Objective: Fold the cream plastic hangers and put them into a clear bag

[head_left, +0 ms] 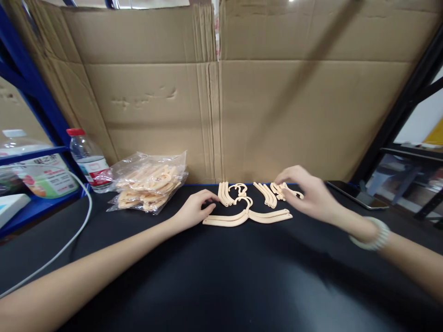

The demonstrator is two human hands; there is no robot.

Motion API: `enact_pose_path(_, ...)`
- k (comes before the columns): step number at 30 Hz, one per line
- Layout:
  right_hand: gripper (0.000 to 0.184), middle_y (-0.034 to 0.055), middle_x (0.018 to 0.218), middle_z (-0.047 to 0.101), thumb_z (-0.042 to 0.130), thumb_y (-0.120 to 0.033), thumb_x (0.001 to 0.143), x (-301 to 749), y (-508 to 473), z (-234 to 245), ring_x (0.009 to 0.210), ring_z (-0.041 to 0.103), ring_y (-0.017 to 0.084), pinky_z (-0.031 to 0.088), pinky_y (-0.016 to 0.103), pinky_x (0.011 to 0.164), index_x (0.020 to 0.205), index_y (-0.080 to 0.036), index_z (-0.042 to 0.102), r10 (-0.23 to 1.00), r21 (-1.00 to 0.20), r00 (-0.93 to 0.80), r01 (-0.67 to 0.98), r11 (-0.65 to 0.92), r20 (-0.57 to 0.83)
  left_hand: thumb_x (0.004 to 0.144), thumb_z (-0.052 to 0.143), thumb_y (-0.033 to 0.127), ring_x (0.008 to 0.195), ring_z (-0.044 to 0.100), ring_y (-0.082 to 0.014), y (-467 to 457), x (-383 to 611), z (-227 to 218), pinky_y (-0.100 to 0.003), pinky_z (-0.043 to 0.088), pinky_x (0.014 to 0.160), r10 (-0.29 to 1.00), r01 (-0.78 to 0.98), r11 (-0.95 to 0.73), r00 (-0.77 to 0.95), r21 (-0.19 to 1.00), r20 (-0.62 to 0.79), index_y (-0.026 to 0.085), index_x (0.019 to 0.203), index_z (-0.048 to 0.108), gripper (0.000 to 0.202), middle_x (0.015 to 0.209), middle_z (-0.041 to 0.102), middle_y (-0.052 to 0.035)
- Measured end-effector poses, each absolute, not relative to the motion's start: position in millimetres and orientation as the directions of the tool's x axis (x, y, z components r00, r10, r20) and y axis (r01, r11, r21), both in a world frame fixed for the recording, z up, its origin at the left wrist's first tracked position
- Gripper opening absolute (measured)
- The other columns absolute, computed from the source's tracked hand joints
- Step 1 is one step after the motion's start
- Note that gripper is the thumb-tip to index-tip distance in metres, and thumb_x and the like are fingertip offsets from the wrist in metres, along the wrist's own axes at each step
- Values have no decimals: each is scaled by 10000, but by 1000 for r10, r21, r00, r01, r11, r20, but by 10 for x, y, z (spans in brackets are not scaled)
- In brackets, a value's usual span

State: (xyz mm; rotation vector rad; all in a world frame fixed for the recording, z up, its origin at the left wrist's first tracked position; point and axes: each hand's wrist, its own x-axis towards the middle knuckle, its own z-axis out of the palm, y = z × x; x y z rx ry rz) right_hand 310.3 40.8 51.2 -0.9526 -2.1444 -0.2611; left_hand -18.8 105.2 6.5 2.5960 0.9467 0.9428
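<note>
A pale folding clothes hanger, with its hook and two pairs of arms spread out, lies on the black table. My left hand rests at the hanger's left end, fingers loosely bent and apart, holding nothing I can see. Behind the hanger lie a row of loose hanger arms and some hanger hooks. More hanger arms lie to the right. Slightly blurred, my right hand hovers over a small pile of pale hanger parts, thumb and fingers apart; it partly hides the pile.
A clear plastic bag full of pale hanger parts stands at the back left, beside a red-capped bottle. A white cable curves along the left. At the back right lies a dark flat device. Cardboard walls the rear.
</note>
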Motion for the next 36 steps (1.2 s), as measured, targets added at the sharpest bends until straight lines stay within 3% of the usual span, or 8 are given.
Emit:
enact_pose_path(4,165,61,881,672,504,-154,887,2859,885,356,911,578,216,483,375,826,911,-193,662,590,-152,-546,645,749,595,766,573,141,836,641,-192,1256,-112,-5,-307,535,694,651,508,-759,580,407,490,185,936,674,202,957,676,-61)
enact_pose_path(13,148,68,987,666,597,-202,899,2602,1401,213,964,558,211,434,374,916,1005,-195,700,613,-183,-669,599,780,421,853,499,192,1019,644,-207,1399,-149,-93,-316,552,749,625,465,-781,600,418,500,199,1027,666,241,1122,685,-77)
enact_pose_path(19,198,90,1071,620,603,-212,902,2580,1451,121,1033,541,228,433,387,927,1073,-218,701,640,-222,-684,603,766,350,876,485,178,1098,614,-209,1426,-141,-103,-360,521,888,586,434,-809,650,397,484,198,1049,678,261,1147,695,-73)
enact_pose_path(23,164,94,1038,608,601,-175,894,2551,1482,67,1018,542,228,438,388,909,998,-206,723,668,-270,-654,612,743,356,880,495,154,1094,611,-202,1419,-135,-97,-390,471,976,570,424,-820,668,386,478,207,1028,691,251,1127,699,-65)
enact_pose_path(29,123,66,924,638,610,-166,877,2501,1468,85,911,575,195,457,360,860,914,-198,723,701,-407,-548,571,712,456,866,539,135,1063,608,-201,1407,-133,-77,-395,471,975,560,416,-826,682,380,470,212,996,698,220,1092,659,-74)
enact_pose_path(36,191,75,960,645,593,-332,878,2510,1372,212,855,600,172,484,321,760,931,-175,687,754,-633,-200,434,641,626,863,555,134,983,588,-210,1391,-115,-74,-401,476,944,571,428,-820,667,381,479,218,940,700,185,953,615,-57)
